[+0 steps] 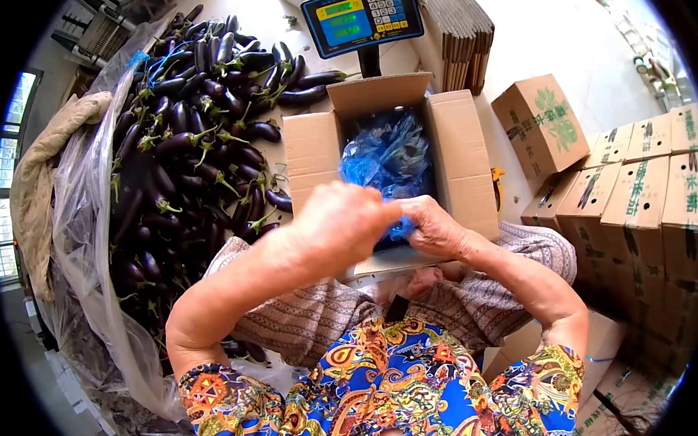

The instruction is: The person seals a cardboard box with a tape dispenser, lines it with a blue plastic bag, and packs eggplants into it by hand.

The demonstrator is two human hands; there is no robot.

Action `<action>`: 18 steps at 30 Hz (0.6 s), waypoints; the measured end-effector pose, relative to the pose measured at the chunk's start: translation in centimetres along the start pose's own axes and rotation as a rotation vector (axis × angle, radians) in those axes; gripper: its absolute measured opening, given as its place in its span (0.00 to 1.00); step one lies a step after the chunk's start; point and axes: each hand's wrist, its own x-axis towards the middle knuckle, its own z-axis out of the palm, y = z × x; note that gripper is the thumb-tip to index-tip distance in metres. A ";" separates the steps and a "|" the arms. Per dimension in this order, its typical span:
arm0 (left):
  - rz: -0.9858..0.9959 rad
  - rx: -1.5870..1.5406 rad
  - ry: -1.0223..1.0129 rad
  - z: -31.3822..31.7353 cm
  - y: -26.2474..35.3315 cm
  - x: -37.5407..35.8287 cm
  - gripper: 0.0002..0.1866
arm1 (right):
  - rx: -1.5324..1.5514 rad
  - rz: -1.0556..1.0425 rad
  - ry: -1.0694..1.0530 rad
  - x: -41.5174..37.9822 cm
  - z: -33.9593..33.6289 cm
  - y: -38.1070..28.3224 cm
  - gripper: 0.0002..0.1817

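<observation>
An open cardboard box (313, 150) stands in front of me with its flaps folded outward. Inside it lies a thin blue plastic bag (387, 153), with dark contents showing through that look like eggplants. My left hand (345, 218), slightly blurred, is closed in a fist on the gathered top of the bag. Close against it, my right hand (434, 228) pinches the same bunched plastic. A tuft of blue film pokes out below, between the two hands. My fingers partly hide the bag's neck.
A big heap of eggplants (200, 145) spreads on the left beside clear plastic sheeting (91, 230). Behind the box rises a digital scale display (363, 20). Flattened cartons (458, 36) stand near it. Closed printed boxes (623, 191) are stacked on the right, with a single box (541, 125) nearby.
</observation>
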 end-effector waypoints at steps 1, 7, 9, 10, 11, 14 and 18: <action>-0.108 -0.092 -0.096 -1.8 -0.4 0.4 0.19 | -0.048 -0.072 0.063 -0.1 -0.1 0.5 0.29; -0.256 -0.070 0.486 8.4 -6.8 8.1 0.53 | -0.120 0.078 -0.070 -0.9 -0.4 0.7 0.34; -0.362 -0.188 0.224 9.0 -6.5 9.2 0.38 | -0.136 0.070 -0.095 -0.8 -0.4 0.8 0.34; -0.353 -0.065 0.128 9.2 -7.5 10.1 0.28 | -0.138 0.055 -0.047 -0.8 -0.7 0.7 0.34; -0.343 0.059 0.030 9.6 -8.8 10.7 0.18 | -0.139 0.041 0.001 -0.9 -1.1 0.5 0.33; -0.235 -0.029 0.333 9.1 -11.1 7.8 0.07 | -0.230 0.046 0.234 -0.9 -2.8 1.3 0.28; -0.178 0.064 0.261 9.0 -9.3 5.5 0.06 | -0.485 0.213 0.182 1.4 -5.9 3.9 0.17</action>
